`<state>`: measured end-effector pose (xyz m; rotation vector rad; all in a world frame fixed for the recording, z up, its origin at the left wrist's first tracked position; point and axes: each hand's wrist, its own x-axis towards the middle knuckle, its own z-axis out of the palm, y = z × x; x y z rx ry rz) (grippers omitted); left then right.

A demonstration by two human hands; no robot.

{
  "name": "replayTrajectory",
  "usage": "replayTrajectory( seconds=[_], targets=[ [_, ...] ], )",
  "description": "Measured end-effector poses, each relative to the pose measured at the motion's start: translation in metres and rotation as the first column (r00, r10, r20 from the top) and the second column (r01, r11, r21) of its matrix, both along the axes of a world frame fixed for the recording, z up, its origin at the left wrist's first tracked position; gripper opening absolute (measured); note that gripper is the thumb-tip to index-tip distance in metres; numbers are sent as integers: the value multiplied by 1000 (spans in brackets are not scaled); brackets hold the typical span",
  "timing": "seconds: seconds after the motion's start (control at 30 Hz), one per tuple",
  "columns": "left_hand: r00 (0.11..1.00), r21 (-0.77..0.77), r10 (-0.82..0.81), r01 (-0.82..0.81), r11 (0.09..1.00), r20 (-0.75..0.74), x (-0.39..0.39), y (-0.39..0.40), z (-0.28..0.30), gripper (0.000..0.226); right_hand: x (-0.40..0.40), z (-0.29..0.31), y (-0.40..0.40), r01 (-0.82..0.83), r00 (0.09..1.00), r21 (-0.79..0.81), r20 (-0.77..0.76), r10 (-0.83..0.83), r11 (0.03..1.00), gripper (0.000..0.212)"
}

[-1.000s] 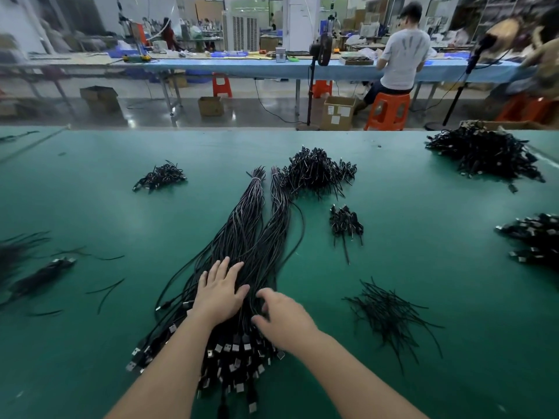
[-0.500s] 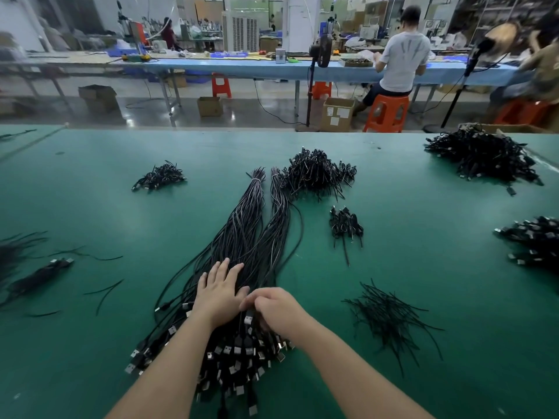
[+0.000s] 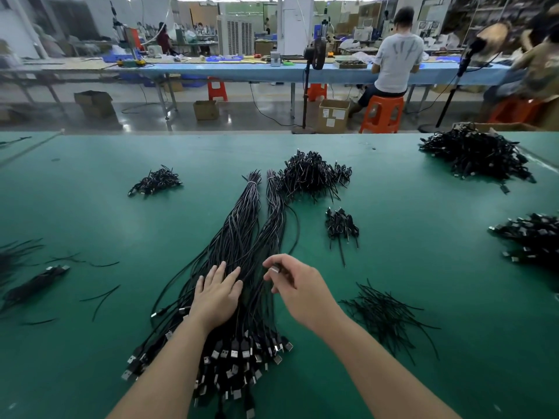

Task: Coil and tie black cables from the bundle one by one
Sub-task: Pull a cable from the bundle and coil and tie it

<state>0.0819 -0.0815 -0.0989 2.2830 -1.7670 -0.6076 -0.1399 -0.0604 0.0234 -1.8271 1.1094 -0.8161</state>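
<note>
A long bundle of black cables (image 3: 242, 231) lies down the middle of the green table (image 3: 106, 213), its metal USB plugs fanned out at the near end. My left hand (image 3: 219, 293) rests flat on the bundle with straight fingers. My right hand (image 3: 298, 285) is lifted just right of it and pinches one cable's plug (image 3: 274, 269) between thumb and fingers. A loose heap of thin black ties (image 3: 384, 316) lies to the right of my right arm.
Heaps of coiled cables sit at the far middle (image 3: 311, 173), far left (image 3: 155, 182), far right (image 3: 475, 154) and right edge (image 3: 532, 237). A small cluster (image 3: 341, 226) lies right of the bundle. Stray cables (image 3: 33, 282) lie at the left. People work at benches beyond.
My right hand has risen off the plug end of the bundle and moved up and right, drawing one plug out. The left hand stays pressed on the bundle.
</note>
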Motion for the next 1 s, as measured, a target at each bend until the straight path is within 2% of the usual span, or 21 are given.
replayTrajectory(
  seconds=[0.1, 0.17, 0.2, 0.23, 0.3, 0.37, 0.43, 0.5, 0.63, 0.8, 1.0],
  targets=[
    [1000, 40, 27, -28, 999, 14, -12, -3, 21, 58, -2, 0, 4, -31, 998, -28, -50, 30, 999, 18],
    [999, -124, 4, 3, 992, 50, -30, -2, 37, 60, -2, 1, 6, -48, 997, -36, -63, 45, 998, 18],
    [999, -248, -43, 44, 968, 7, -41, -1, 46, 62, -2, 1, 7, -54, 996, -43, -68, 51, 998, 18],
    [991, -352, -122, 96, 931, -52, -51, 0, 55, 69, -2, 2, 8, -61, 996, -51, -72, 57, 997, 17],
    [946, -467, -297, 208, 860, -126, -70, 1, 69, 78, -3, 4, 8, -72, 995, -69, -77, 66, 995, 16],
    [911, -542, -370, 221, 811, -182, -84, 1, 76, 59, -5, 8, 8, -69, 996, -96, -61, 64, 993, 17],
    [919, -626, -353, 174, 760, -174, -91, -2, 80, 35, -8, 11, 8, -55, 998, -119, -37, 51, 991, 18],
    [931, -591, -330, 180, 786, -156, -95, -6, 80, 25, -13, 14, 10, -36, 999, -130, -10, 35, 991, 19],
    [940, -460, -339, 284, 841, -40, -92, -14, 70, 30, -22, 17, 13, -29, 995, -94, 90, 37, 995, 18],
    [938, -380, -209, 92, 920, -278, -93, -19, 64, 30, -31, 36, 15, -10, 975, -53, 220, 21, 999, 27],
    [967, -196, -100, 54, 979, -233, -82, -12, 36, 33, -46, 92, 20, -12, 893, -144, 444, 75, 990, 21]
  ],
)
